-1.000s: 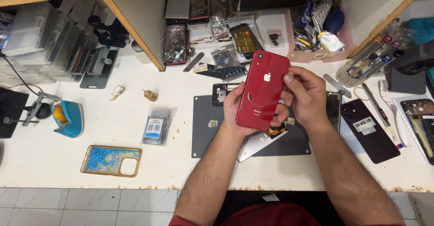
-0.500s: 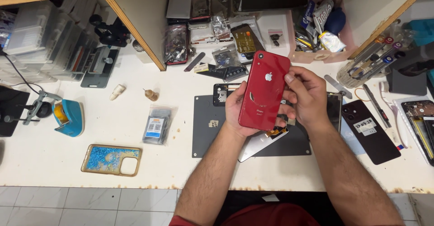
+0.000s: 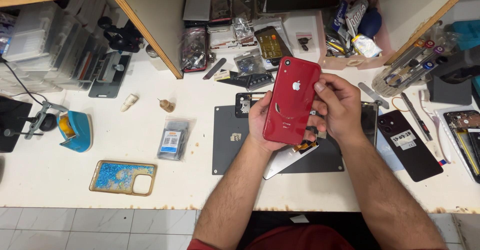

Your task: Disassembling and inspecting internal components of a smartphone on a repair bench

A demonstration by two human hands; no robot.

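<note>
The red phone (image 3: 292, 100) sits upright between both hands just above the dark work mat (image 3: 225, 150), its glossy back to the camera and a curved crack across the lower half. My left hand (image 3: 260, 122) cups its left edge and bottom corner, fingers curled behind; my right hand (image 3: 337, 107) is closed on the right edge, thumb on the back near the top. I judge it light and stiff, but slick on that glass and fragile — the crack says grip by the metal sides, not the back. A thin screen panel (image 3: 287, 157) with an orange flex hangs below it at 6 o'clock, so the lower edge wants care.

Near me, at 8 o'clock from the phone, lies a blue glitter phone case (image 3: 122, 177) with a gold rim. At 9 o'clock is a small clear bag (image 3: 172, 140) holding a dark part with a pale square label. At 3 o'clock a black phone back (image 3: 407, 145) carries a white rectangular sticker. Farther off, at 12 o'clock, clear packets of parts (image 3: 247, 62) crowd under the wooden shelf (image 3: 145, 35), and at 1 o'clock a pink box (image 3: 357, 55) holds white and blue tubes — I cannot tell their labels.
</note>
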